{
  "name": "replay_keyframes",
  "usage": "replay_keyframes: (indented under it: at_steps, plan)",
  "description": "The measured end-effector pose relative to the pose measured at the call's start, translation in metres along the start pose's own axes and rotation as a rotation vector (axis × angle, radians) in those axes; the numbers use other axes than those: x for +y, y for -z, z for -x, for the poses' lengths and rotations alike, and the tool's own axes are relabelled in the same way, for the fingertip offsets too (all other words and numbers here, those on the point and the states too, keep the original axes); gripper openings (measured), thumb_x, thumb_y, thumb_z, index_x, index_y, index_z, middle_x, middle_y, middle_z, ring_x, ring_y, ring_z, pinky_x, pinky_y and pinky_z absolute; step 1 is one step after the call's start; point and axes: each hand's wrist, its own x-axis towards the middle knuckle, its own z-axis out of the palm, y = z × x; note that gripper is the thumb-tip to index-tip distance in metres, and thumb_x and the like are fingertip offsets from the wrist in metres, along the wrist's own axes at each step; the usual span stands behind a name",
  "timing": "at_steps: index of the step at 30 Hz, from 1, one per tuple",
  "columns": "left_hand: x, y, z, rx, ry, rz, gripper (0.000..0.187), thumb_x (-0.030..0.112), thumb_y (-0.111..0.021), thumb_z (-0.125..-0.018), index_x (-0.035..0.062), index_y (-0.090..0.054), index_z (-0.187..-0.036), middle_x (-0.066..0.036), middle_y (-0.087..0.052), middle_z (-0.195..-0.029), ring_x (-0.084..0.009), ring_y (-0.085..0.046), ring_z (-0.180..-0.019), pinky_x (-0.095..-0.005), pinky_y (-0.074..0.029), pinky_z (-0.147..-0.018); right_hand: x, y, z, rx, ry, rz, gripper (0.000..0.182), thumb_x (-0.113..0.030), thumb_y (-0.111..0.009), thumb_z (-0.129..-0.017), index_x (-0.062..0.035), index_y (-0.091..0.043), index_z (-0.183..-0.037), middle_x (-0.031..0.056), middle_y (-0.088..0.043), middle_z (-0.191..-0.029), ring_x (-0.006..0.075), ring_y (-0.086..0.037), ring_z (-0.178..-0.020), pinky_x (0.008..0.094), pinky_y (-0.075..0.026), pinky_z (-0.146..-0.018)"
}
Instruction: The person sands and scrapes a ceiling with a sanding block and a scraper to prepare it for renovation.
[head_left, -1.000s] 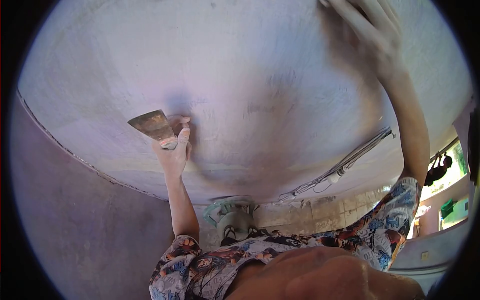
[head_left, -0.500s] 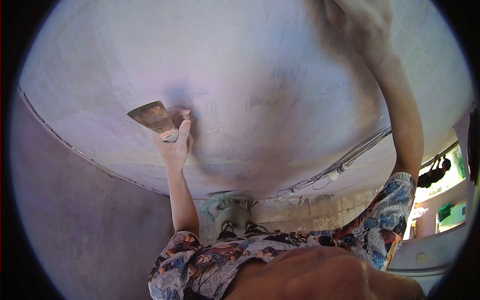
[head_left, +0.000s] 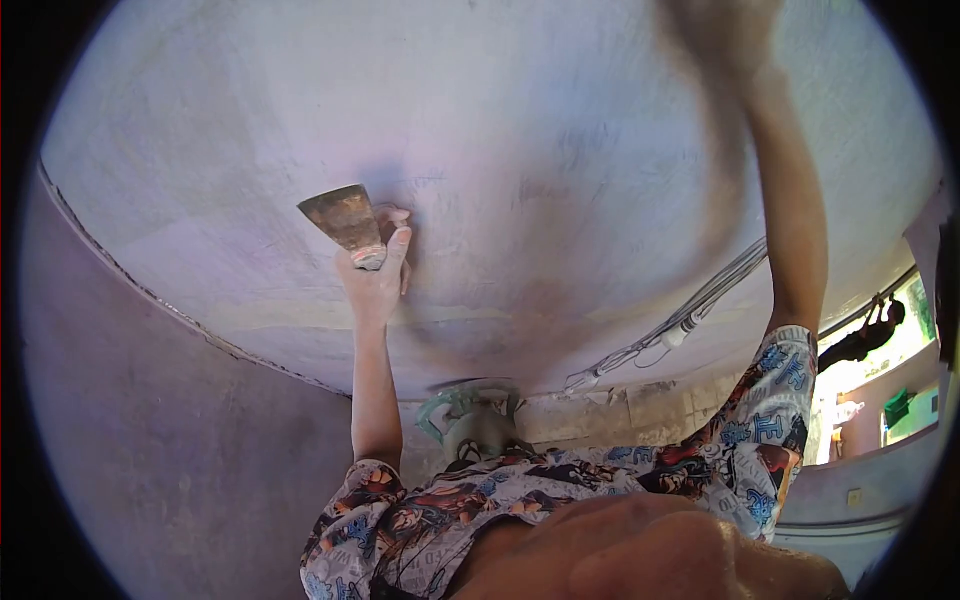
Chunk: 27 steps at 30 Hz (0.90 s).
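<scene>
My left hand (head_left: 376, 282) is closed around the handle of a putty knife (head_left: 345, 220), its wide, stained blade pointing up and to the left. This hand is close to the pale, patchy wall (head_left: 480, 130). High at the upper right, my right hand (head_left: 725, 30) is raised against or near the same wall. Motion and the frame's top edge blur and cut it off, so its fingers and anything in them cannot be made out. A soft shadow of the arm falls on the wall.
Bundled wires (head_left: 690, 315) hang along the lower wall at right. A greenish stool or container (head_left: 470, 415) stands low near my feet. A darker wall (head_left: 190, 430) lies at left. Another person (head_left: 868, 335) is by a bright opening at far right.
My left hand with the putty knife has shifted slightly right and up in view, its blade more upright. My right forearm has moved a little left. The wires and the opening appear slightly shifted too.
</scene>
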Motion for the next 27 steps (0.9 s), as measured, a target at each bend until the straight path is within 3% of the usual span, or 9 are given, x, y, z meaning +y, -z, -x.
replay_keyframes:
  at_steps: [1,2,3,4,7,9,13,22,27]
  plan:
    - [0.000,-0.003,-0.001,0.001,-0.003,-0.007,0.019,0.011,-0.064,-0.094,-0.0024,-0.059,-0.106,0.000,-0.047,-0.051,-0.0066,-0.037,-0.034,-0.0243,-0.026,-0.035,0.023,0.007,-0.012,0.073,-0.128,0.079,0.008,-0.003,-0.068,-0.087,0.0043,-0.071,-0.088,0.0117,-0.061,-0.072,0.0186,-0.054,-0.059,0.0331,-0.044,-0.055]
    - [0.000,-0.003,-0.002,-0.006,0.039,0.033,0.017,0.007,-0.067,-0.091,-0.0033,-0.060,-0.103,-0.005,-0.056,-0.078,-0.0057,-0.041,-0.038,-0.0231,-0.028,-0.035,0.064,-0.006,-0.019,0.181,-0.814,-0.311,0.008,-0.002,-0.068,-0.085,0.0042,-0.072,-0.089,0.0135,-0.063,-0.075,0.0209,-0.055,-0.061,0.0332,-0.044,-0.056]
    - [0.000,-0.004,-0.001,-0.015,0.084,0.076,0.016,0.003,-0.069,-0.088,-0.0042,-0.061,-0.099,-0.009,-0.065,-0.105,-0.0048,-0.046,-0.042,-0.0220,-0.031,-0.034,0.043,-0.006,-0.012,0.211,-0.513,-0.095,0.007,-0.002,-0.069,-0.085,0.0037,-0.072,-0.089,0.0138,-0.062,-0.074,0.0221,-0.055,-0.060,0.0336,-0.044,-0.057]
    - [-0.002,-0.005,-0.001,-0.023,0.083,0.077,0.016,0.003,-0.069,-0.088,-0.0042,-0.061,-0.099,-0.009,-0.065,-0.105,-0.0048,-0.046,-0.042,-0.0220,-0.031,-0.034,0.006,-0.009,-0.002,0.235,-0.206,0.117,0.007,-0.001,-0.069,-0.084,0.0033,-0.072,-0.088,0.0142,-0.061,-0.073,0.0233,-0.055,-0.060,0.0340,-0.044,-0.057]
    - [-0.006,-0.009,-0.002,-0.016,0.061,0.079,0.016,0.004,-0.070,-0.088,-0.0036,-0.062,-0.099,-0.008,-0.066,-0.101,-0.0044,-0.045,-0.042,-0.0222,-0.030,-0.035,-0.081,-0.012,0.047,-0.197,0.040,-0.212,0.015,-0.002,-0.068,-0.081,0.0012,-0.067,-0.096,0.0107,-0.050,-0.076,0.0237,-0.056,-0.071,0.0351,-0.045,-0.058]
    - [-0.005,-0.009,-0.002,-0.049,0.110,0.025,0.014,0.005,-0.070,-0.088,-0.0022,-0.063,-0.099,-0.006,-0.067,-0.095,-0.0040,-0.044,-0.042,-0.0224,-0.030,-0.035,-0.099,-0.010,0.062,-0.214,0.093,-0.306,0.017,-0.003,-0.067,-0.083,-0.0036,-0.069,-0.099,0.0099,-0.052,-0.078,0.0239,-0.056,-0.070,0.0338,-0.046,-0.060]
    - [-0.006,-0.020,-0.006,-0.081,0.055,-0.070,0.015,0.008,-0.066,-0.092,-0.0023,-0.061,-0.102,-0.005,-0.061,-0.073,-0.0059,-0.042,-0.038,-0.0234,-0.028,-0.035,-0.065,0.020,0.078,-0.225,-0.170,-0.167,0.017,-0.006,-0.068,-0.085,-0.0057,-0.071,-0.102,0.0093,-0.056,-0.080,0.0243,-0.057,-0.071,0.0343,-0.047,-0.063]
    - [-0.006,-0.028,-0.005,-0.114,0.051,0.007,0.016,0.009,-0.067,-0.092,-0.0025,-0.061,-0.101,-0.007,-0.064,-0.088,-0.0059,-0.043,-0.038,-0.0233,-0.031,-0.035,-0.042,0.033,0.068,-0.019,-0.655,-0.040,0.012,-0.003,-0.073,-0.082,-0.0014,-0.072,-0.094,0.0117,-0.061,-0.071,0.0175,-0.056,-0.060,0.0306,-0.043,-0.056]
    - [-0.002,-0.032,0.002,-0.116,0.097,0.034,0.015,0.005,-0.070,-0.089,-0.0027,-0.062,-0.099,-0.006,-0.067,-0.099,-0.0039,-0.046,-0.042,-0.0221,-0.031,-0.035,-0.041,0.020,0.072,0.137,-0.606,0.007,0.007,-0.004,-0.071,-0.084,-0.0008,-0.071,-0.089,0.0115,-0.060,-0.069,0.0171,-0.055,-0.056,0.0307,-0.042,-0.054]
